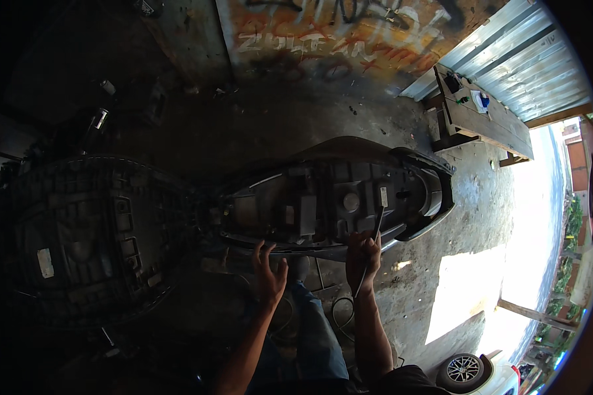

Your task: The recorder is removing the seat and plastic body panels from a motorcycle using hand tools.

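Observation:
A motor scooter's open rear body (359, 227) lies in front of me, its inner compartment and filler cap (351, 201) exposed. To the left is its raised seat (79, 243), showing a dark ribbed underside with a pale label. My right hand (364, 253) is closed round a long thin metal rod-like tool (379, 224). The rod's far end is over the scooter body and its near end sticks out below my fist; its exact kind is unclear. My left hand (269, 273), holding nothing, has its fingers apart by the scooter's near side edge.
A wooden bench (484, 118) with small items stands at the far right beside corrugated sheeting (514, 46). A painted wall (310, 49) is at the back. Bright sunlight falls on the concrete floor (468, 289), near a car wheel (463, 372) at lower right. The left side is dark.

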`<action>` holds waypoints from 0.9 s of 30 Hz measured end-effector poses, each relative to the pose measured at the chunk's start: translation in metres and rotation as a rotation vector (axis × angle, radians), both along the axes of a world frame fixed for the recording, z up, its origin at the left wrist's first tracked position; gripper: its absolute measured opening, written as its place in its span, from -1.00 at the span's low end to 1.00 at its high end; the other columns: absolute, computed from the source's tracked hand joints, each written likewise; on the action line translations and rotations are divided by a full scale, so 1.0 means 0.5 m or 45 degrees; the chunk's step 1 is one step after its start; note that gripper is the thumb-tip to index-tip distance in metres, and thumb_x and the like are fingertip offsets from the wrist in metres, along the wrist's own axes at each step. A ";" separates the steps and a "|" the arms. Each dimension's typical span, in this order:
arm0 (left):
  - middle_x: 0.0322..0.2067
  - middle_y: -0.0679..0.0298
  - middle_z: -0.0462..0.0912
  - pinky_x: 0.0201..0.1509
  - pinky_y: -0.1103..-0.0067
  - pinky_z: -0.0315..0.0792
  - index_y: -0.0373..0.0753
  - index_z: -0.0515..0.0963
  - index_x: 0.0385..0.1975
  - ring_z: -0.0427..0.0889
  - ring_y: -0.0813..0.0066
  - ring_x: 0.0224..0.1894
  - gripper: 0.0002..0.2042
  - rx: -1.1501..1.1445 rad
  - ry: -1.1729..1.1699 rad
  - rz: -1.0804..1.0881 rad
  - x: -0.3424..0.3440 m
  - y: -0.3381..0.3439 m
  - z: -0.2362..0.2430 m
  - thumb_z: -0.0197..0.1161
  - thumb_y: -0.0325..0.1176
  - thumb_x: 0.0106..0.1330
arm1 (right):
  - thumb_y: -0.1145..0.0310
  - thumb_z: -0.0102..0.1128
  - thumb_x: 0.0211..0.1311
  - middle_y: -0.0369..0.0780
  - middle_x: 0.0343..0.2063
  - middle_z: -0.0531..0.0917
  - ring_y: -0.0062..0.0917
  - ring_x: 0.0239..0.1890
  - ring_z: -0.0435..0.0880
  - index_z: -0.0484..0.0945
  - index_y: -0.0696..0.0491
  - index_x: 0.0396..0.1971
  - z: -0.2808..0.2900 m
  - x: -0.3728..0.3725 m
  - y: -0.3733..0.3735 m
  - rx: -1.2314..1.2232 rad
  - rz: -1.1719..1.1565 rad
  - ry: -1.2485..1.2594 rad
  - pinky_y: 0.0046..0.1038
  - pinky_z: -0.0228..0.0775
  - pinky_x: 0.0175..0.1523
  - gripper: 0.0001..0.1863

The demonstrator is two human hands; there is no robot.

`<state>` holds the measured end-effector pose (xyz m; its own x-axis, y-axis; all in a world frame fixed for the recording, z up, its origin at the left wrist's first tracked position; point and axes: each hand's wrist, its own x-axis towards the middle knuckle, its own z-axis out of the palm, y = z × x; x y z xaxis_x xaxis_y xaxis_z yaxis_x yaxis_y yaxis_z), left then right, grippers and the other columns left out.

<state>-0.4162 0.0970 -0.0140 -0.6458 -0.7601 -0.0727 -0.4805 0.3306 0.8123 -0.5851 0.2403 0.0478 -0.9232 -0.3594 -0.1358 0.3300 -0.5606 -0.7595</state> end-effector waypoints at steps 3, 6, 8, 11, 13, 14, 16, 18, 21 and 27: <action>0.35 0.04 0.20 0.46 0.10 0.10 -0.09 0.46 0.19 0.11 -0.07 0.44 -0.52 0.018 0.134 -0.185 -0.081 0.004 0.003 0.36 -0.32 0.24 | 0.13 0.16 0.32 -0.36 -0.38 0.46 -0.64 -0.26 0.38 0.44 0.01 -0.14 -0.005 -0.009 -0.007 -0.045 0.115 0.069 -0.51 0.19 -0.03 -0.71; 0.40 0.04 0.13 0.46 0.12 0.13 0.01 0.40 0.29 0.06 -0.11 0.46 -0.42 -0.394 -0.067 -0.532 -0.153 -0.013 0.001 0.40 -0.23 0.24 | 0.17 0.13 0.35 -0.36 -0.41 0.47 -0.64 -0.28 0.38 0.45 0.03 -0.16 0.023 -0.003 -0.012 0.005 0.015 -0.001 -0.49 0.22 -0.03 -0.75; 0.42 -0.06 0.06 0.45 0.11 0.17 -0.03 0.23 0.40 0.08 -0.13 0.45 -0.21 -0.563 -0.241 -0.577 -0.176 -0.041 -0.010 0.46 -0.14 0.16 | 0.21 0.08 0.41 -0.37 -0.42 0.47 -0.66 -0.31 0.38 0.46 0.05 -0.17 0.048 0.005 -0.022 0.231 0.049 -0.045 -0.48 0.25 -0.04 -0.78; 0.41 -0.13 0.05 0.44 0.13 0.20 -0.08 0.05 0.47 0.09 -0.16 0.44 -0.03 -0.133 -0.031 -0.266 -0.204 -0.085 -0.061 0.52 -0.13 0.09 | 0.24 0.03 0.46 -0.38 -0.41 0.46 -0.70 -0.34 0.37 0.46 0.08 -0.16 0.064 0.012 -0.028 0.341 0.242 0.038 -0.51 0.26 -0.08 -0.79; 0.41 -0.15 0.04 0.43 0.14 0.21 -0.11 0.00 0.48 0.09 -0.17 0.44 0.02 -0.037 0.005 -0.293 -0.212 -0.099 -0.093 0.54 -0.14 0.05 | 0.23 0.03 0.47 -0.40 -0.41 0.44 -0.73 -0.35 0.36 0.46 0.10 -0.18 0.072 0.022 -0.044 0.366 0.267 0.027 -0.58 0.24 -0.14 -0.78; 0.40 -0.18 0.03 0.42 0.15 0.21 -0.13 -0.05 0.48 0.09 -0.18 0.44 0.07 0.066 0.041 -0.329 -0.212 -0.105 -0.101 0.56 -0.15 0.01 | 0.22 0.03 0.47 -0.39 -0.41 0.44 -0.73 -0.35 0.36 0.46 0.10 -0.18 0.064 0.025 -0.046 0.386 0.299 0.048 -0.60 0.23 -0.15 -0.77; 0.41 -0.17 0.03 0.42 0.16 0.22 -0.13 -0.04 0.48 0.09 -0.18 0.44 0.07 0.029 -0.026 -0.339 -0.215 -0.097 -0.088 0.56 -0.16 0.00 | 0.17 0.06 0.45 -0.45 -0.49 0.41 -0.79 -0.41 0.28 0.51 0.11 -0.28 0.074 0.029 -0.062 0.448 0.224 0.055 -0.64 0.11 -0.30 -0.72; 0.41 -0.16 0.03 0.42 0.16 0.22 -0.13 -0.03 0.48 0.09 -0.17 0.44 0.07 -0.012 -0.096 -0.349 -0.216 -0.098 -0.081 0.56 -0.18 -0.01 | 0.15 0.04 0.46 -0.41 -0.44 0.44 -0.76 -0.38 0.33 0.49 0.11 -0.21 0.055 0.035 -0.047 0.414 0.236 0.060 -0.62 0.17 -0.23 -0.71; 0.38 -0.15 0.10 0.41 0.16 0.23 -0.15 0.00 0.47 0.15 -0.15 0.41 0.06 -0.003 -0.006 -0.294 -0.221 -0.103 -0.074 0.57 -0.19 -0.02 | 0.11 -0.01 0.49 -0.34 -0.36 0.51 -0.69 -0.31 0.42 0.48 0.14 -0.13 0.036 0.036 -0.027 0.417 0.225 0.064 -0.58 0.26 -0.13 -0.65; 0.30 -0.10 0.18 0.39 0.16 0.26 -0.15 0.14 0.41 0.23 -0.11 0.36 0.00 0.081 0.011 -0.504 -0.261 -0.159 -0.114 0.59 -0.11 -0.06 | 0.09 -0.20 0.56 -0.24 -0.36 0.54 -0.61 -0.28 0.45 0.51 0.15 -0.28 0.016 0.030 -0.011 0.419 0.193 0.154 -0.48 0.30 -0.02 -0.56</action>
